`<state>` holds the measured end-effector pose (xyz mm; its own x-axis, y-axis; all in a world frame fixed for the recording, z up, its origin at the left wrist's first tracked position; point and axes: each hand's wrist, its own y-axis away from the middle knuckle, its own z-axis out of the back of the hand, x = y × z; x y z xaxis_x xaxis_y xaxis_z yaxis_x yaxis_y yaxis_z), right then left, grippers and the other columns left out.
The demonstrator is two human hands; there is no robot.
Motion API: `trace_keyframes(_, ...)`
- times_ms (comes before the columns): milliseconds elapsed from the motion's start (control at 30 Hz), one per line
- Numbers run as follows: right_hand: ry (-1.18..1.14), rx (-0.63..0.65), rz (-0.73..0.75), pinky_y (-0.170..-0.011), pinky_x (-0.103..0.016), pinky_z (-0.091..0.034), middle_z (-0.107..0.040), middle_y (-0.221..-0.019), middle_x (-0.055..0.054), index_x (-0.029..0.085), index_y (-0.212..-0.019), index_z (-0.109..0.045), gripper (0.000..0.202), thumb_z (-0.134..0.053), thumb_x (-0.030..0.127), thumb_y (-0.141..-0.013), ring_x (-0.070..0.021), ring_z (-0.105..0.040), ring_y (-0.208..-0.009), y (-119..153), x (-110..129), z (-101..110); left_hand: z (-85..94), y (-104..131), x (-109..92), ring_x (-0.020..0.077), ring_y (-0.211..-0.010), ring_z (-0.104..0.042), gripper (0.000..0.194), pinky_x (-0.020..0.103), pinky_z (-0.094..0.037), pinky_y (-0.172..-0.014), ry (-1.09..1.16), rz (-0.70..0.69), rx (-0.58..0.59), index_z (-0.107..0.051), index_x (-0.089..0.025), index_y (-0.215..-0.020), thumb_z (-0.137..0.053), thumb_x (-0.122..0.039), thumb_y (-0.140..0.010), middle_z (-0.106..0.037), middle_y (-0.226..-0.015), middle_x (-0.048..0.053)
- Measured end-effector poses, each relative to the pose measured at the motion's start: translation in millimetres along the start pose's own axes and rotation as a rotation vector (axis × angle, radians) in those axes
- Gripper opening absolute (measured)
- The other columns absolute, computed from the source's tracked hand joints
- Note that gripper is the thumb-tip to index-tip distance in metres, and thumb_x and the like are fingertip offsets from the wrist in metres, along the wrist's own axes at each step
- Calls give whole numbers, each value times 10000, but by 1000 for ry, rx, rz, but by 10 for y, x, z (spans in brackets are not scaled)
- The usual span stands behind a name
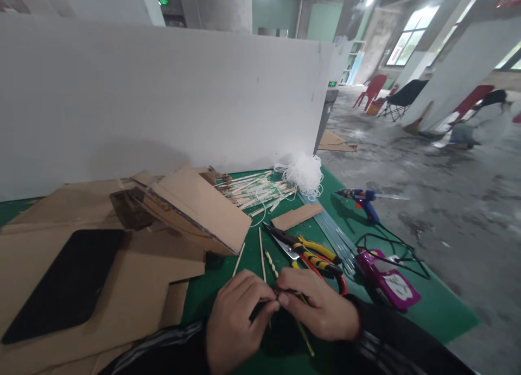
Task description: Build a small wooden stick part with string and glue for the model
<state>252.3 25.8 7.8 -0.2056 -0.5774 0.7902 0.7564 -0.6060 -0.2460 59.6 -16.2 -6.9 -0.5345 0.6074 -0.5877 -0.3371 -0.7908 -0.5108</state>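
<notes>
Your left hand [240, 318] and right hand [321, 304] are together, thumbs and forefingers pinched on a small brownish piece [277, 291], mostly hidden between your fingertips. Under them spreads a smooth green tabletop [445, 315]. Just beyond your hands lie a slim, straight stick [261, 250] and yellow-and-black pliers [321, 249]; farther out, tangled white cord [303, 175]. Left of them, creased brown cardboard [140, 293] bears a dark, round-cornered slab [67, 283]; right, a glossy purple box [374, 272]. Past the table stretches grey, blotchy floor [456, 201].
</notes>
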Motion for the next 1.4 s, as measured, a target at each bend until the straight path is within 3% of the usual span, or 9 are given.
trace_keyframes(433, 16, -102, -174, -605, -244, -349, -491, -756, 6, 194, -844, -460, 139, -423, 257, -962, -131, -440, -674, 40, 35, -77, -11, 3, 72, 186, -766, -553, 64, 312, -420, -703, -2, -67, -17, -558, -197, -861, -582, -146, -892, -652, -799, 30)
trace_keyframes(633, -37, -86, -176, -583, -226, -328, -492, -728, 28, 194, -835, -452, 129, -433, 219, -960, -111, -431, -644, 11, 38, -73, -10, -13, 95, 175, -737, -555, 49, 302, -416, -682, -55, -115, -15, -571, -189, -865, -587, -152, -892, -659, -788, 24)
trace_keyframes(933, -10, -60, -205, -553, -234, -294, -479, -699, 34, 193, -799, -448, 199, -432, 285, -975, -105, -414, -611, 19, 13, -81, -4, 14, 87, 180, -770, -555, 35, 312, -416, -711, -53, -105, -18, -579, -185, -874, -580, -159, -897, -667, -825, 25)
trace_keyframes(1400, -61, -72, -213, -627, -246, -369, -499, -794, 1, 191, -911, -477, 134, -429, 300, -972, -134, -448, -703, 39, 8, -107, 20, -9, 109, 182, -787, -548, 47, 319, -415, -724, -91, -115, 3, -575, -186, -879, -554, -161, -913, -649, -846, 31)
